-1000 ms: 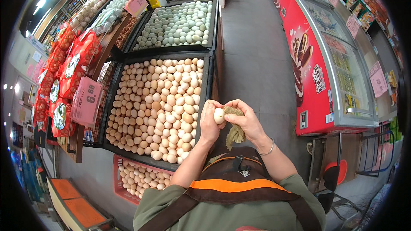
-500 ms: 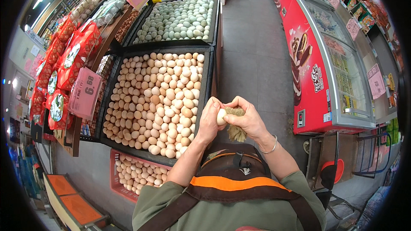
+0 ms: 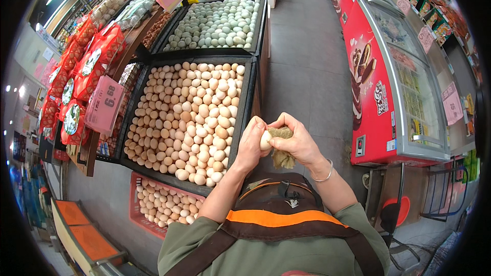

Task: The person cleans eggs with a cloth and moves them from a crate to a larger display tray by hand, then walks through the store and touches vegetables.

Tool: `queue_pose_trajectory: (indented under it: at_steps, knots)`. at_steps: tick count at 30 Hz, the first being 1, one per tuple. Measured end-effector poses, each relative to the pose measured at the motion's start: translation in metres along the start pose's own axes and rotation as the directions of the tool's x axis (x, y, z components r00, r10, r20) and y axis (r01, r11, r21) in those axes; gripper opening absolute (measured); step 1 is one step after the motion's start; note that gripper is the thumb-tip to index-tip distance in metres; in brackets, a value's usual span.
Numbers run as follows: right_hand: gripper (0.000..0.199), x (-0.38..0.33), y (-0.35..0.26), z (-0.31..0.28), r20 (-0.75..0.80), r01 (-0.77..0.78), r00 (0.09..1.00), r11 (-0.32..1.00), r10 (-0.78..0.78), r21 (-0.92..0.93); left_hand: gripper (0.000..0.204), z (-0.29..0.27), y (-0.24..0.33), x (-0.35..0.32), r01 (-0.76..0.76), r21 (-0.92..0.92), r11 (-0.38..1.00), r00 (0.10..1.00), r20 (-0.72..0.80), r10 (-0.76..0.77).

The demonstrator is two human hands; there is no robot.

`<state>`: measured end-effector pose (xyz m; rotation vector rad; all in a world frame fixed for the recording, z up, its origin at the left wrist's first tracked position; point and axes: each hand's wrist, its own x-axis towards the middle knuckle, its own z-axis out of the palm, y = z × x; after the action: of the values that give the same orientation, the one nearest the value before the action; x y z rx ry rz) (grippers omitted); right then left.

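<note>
My left hand [image 3: 249, 145] is closed round a pale egg [image 3: 265, 140], held up in front of my apron. My right hand [image 3: 302, 144] grips a greenish-brown cloth [image 3: 283, 159], which bunches above its thumb and hangs below, pressed against the egg's right side. Just left of my hands, a black display bin [image 3: 244, 88] holds many brown and cream eggs [image 3: 192, 117]. Lower down, a red plastic crate [image 3: 135, 202] stands by the bin with more brown eggs in it. The fingertips behind the egg are partly hidden.
Beyond the near bin, another bin holds pale green eggs [image 3: 215, 26]. Red net packs [image 3: 84, 79] sit on a wooden shelf at left, with a pink price card [image 3: 105, 105]. A red chest freezer [image 3: 376, 87] lines the right of the aisle; a cart [image 3: 404, 194] stands beyond its near end.
The view has shifted slightly, so the surroundings sit a little differently. Both hands keep their hold on the egg and cloth with hardly any movement.
</note>
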<state>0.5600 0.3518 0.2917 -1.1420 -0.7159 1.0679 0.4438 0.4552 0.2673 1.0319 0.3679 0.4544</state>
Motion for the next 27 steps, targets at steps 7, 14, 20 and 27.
queue_pose_trajectory:
  at_steps: [7, 14, 20, 27]
  knots:
    - [0.027, 0.0, -0.002, -0.012, 0.023, 0.005, 1.0, 0.999, -0.004, -0.037, 0.021, 0.012, -0.007, 0.002, 0.023, -0.066, 0.998, 0.999, -0.025, -0.025]
    - [0.027, 0.0, -0.008, -0.023, 0.048, -0.008, 0.999, 1.0, 0.008, -0.005, 0.022, 0.025, -0.01, 0.006, -0.005, -0.034, 0.999, 0.997, -0.073, 0.003]
    - [0.026, -0.002, -0.012, -0.034, 0.088, -0.055, 0.995, 0.993, 0.046, 0.105, 0.023, 0.036, -0.01, 0.009, 0.01, -0.067, 0.998, 0.994, -0.103, -0.017]
    - [0.025, 0.001, -0.009, -0.049, 0.083, -0.07, 0.995, 0.993, 0.062, 0.093, 0.024, 0.043, -0.015, 0.012, -0.034, -0.014, 0.999, 0.99, -0.139, 0.032]
